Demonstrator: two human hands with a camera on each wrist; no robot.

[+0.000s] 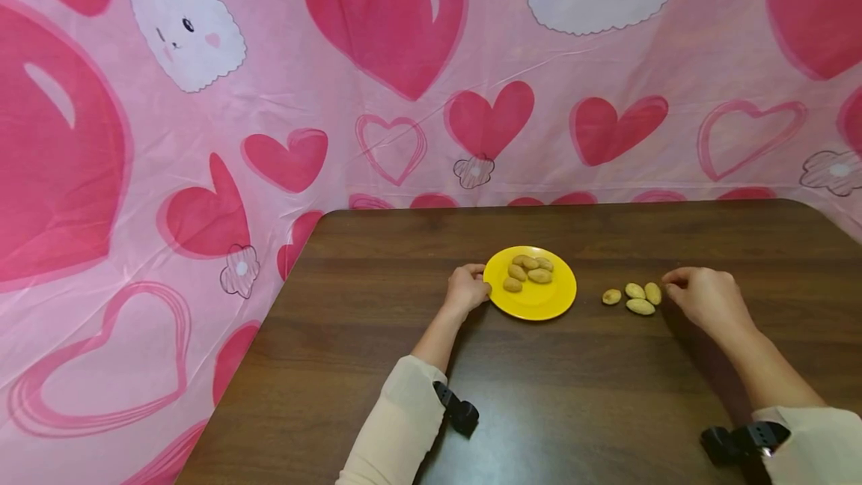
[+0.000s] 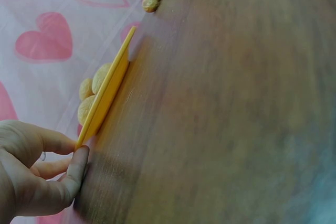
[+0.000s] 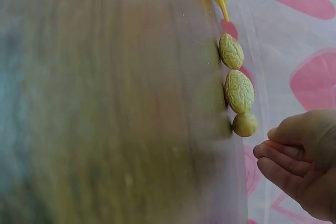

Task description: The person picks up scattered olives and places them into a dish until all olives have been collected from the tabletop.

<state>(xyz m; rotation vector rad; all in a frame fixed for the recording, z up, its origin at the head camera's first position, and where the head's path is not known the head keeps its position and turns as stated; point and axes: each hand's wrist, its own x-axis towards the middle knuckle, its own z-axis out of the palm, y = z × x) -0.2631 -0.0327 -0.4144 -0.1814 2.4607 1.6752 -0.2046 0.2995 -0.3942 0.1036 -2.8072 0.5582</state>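
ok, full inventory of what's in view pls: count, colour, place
Table: 1, brown wood-grain, across the lower view
Backdrop: seemingly 1, pink with hearts and animal faces, behind and left of table
Plate: 1, yellow, on table
Nut-like pieces: about 6, tan, on plate
Loose pieces: 4, pale tan, on table, right of plate
Wrist devices: 2, black, one per wrist
Sleeves: 2, cream, on forearms
Left grip: 1, bare, pinching plate's left rim
Right grip: 1, bare, right of loose pieces

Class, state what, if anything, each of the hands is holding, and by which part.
The left hand pinches the yellow plate by the left side of its rim; the right hand holds nothing visible.
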